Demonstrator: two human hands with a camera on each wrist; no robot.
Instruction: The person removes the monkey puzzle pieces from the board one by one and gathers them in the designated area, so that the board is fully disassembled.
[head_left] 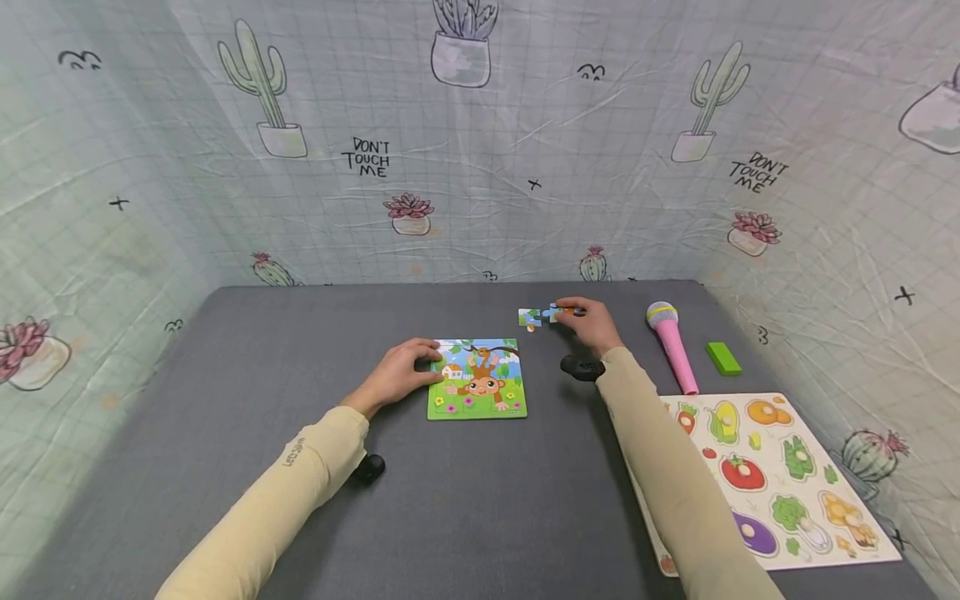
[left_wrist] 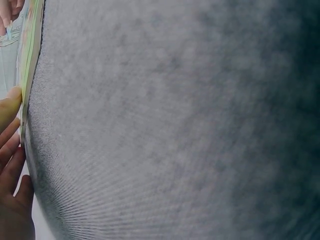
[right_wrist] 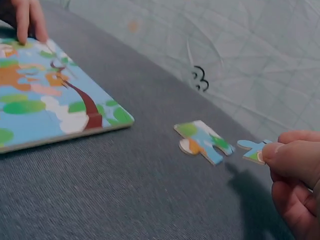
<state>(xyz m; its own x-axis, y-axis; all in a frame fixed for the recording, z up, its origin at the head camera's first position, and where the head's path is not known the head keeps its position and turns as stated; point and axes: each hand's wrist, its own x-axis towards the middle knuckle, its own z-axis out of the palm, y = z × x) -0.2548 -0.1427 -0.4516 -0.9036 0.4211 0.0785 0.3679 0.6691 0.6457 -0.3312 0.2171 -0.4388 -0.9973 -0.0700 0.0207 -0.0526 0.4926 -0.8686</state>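
Observation:
A square jigsaw puzzle (head_left: 491,407) with a monkey, a small house and flowers lies flat on the dark grey table. My left hand (head_left: 396,372) rests at its left edge, the thumb and fingers spread apart and touching the border and upper left corner. Beyond the puzzle's far right corner, my right hand (head_left: 595,327) pinches a blue and green puzzle piece (right_wrist: 252,151) between thumb and fingers, just over the table. A loose puzzle piece (right_wrist: 200,139) with blue, green and orange patches lies to the left of that hand.
On the right are a pink microphone (head_left: 676,354), a green block (head_left: 723,358) and a vegetable peg board (head_left: 802,508), partly under my right forearm. A cactus-print cloth (head_left: 495,150) hangs behind the table and along both sides. Dark camera mounts sit beneath both wrists.

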